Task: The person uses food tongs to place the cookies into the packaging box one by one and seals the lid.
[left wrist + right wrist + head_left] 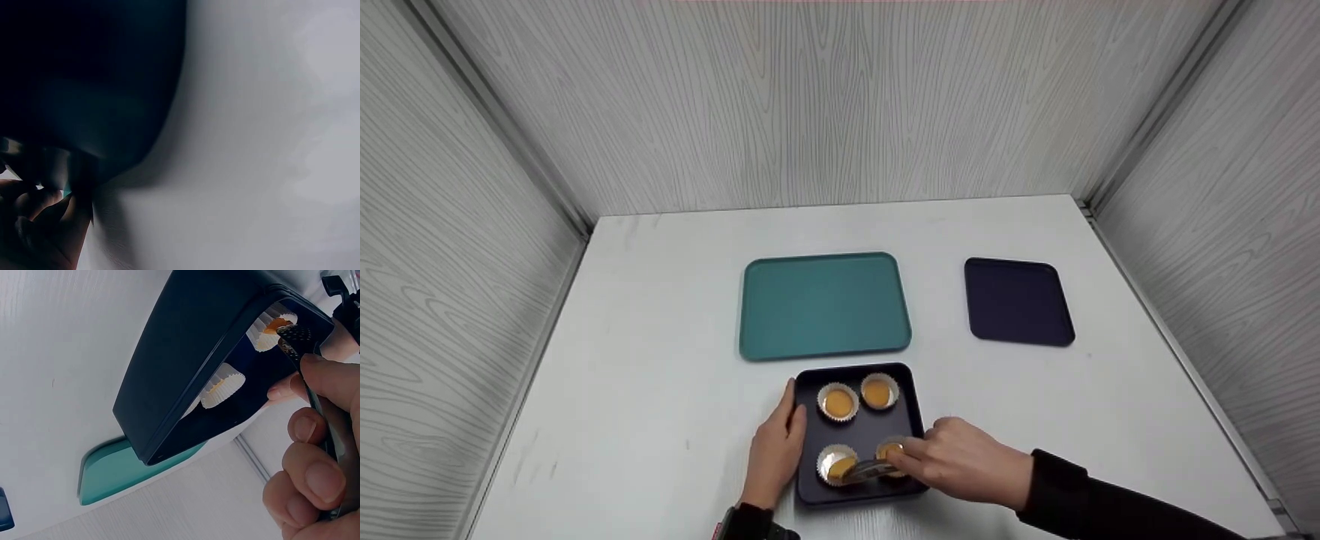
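A deep dark-blue baking tray point(861, 429) stands near the front of the table. Its several white pleated paper cups point(224, 386) hold orange-yellow round pieces point(838, 403). My left hand point(777, 450) grips the tray's left wall, thumb at the rim; the left wrist view shows mostly the tray's dark outside point(107, 67). In my right hand point(960, 461) is a pair of metal tongs point(870, 470) with perforated ends. The tips are at a tilted yellow piece point(841, 469) in the front left cup. The front right cup point(889, 448) is partly hidden by my fingers.
Behind the baking tray lies a flat teal tray point(825, 306). A smaller flat dark-blue tray point(1020, 301) lies at the right. Grey wood-patterned panels point(840, 105) close in the white table point(645, 337) at the back and both sides.
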Tool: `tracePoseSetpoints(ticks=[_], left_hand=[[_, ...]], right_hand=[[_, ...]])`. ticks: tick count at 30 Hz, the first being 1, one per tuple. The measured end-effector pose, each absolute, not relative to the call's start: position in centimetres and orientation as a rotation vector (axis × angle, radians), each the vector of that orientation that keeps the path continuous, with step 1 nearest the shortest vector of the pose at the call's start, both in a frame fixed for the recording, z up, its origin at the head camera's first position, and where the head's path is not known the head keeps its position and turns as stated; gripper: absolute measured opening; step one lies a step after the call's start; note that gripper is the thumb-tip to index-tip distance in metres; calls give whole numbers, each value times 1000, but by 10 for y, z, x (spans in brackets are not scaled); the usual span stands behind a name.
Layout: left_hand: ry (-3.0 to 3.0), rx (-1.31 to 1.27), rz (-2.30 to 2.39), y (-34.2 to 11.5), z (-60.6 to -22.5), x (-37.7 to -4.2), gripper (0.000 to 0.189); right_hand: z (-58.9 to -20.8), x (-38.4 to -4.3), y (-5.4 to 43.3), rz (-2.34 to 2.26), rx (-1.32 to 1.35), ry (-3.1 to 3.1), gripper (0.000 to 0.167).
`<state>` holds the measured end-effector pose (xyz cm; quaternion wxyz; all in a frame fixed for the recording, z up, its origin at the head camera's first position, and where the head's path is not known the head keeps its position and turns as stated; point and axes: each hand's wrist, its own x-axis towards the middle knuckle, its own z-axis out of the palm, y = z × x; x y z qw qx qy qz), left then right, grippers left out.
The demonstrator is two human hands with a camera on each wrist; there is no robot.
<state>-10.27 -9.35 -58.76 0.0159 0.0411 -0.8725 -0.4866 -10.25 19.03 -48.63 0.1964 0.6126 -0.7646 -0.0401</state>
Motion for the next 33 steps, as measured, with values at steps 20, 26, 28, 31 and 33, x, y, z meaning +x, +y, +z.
tracePoseSetpoints(ticks=[20,26,28,31,33], left_hand=[[-2721,109,-1468,-93,-589,-103,52],[-2723,119,-1474,-92,-588,-104,52],[-2717,116,-1478,-92,-588,-104,52],[-2712,112,-1472,-92,-589,-104,52],[-2710,112,-1471,-93,-589,-104,53]], right_hand=[[-484,-110,201,28,1638,-2188,15],[-478,-117,212,88,1559,-2250,10],[-475,-120,217,97,1518,-2278,14],[-470,-125,225,111,1449,-2308,30],[-467,-128,232,116,1407,-2308,39]])
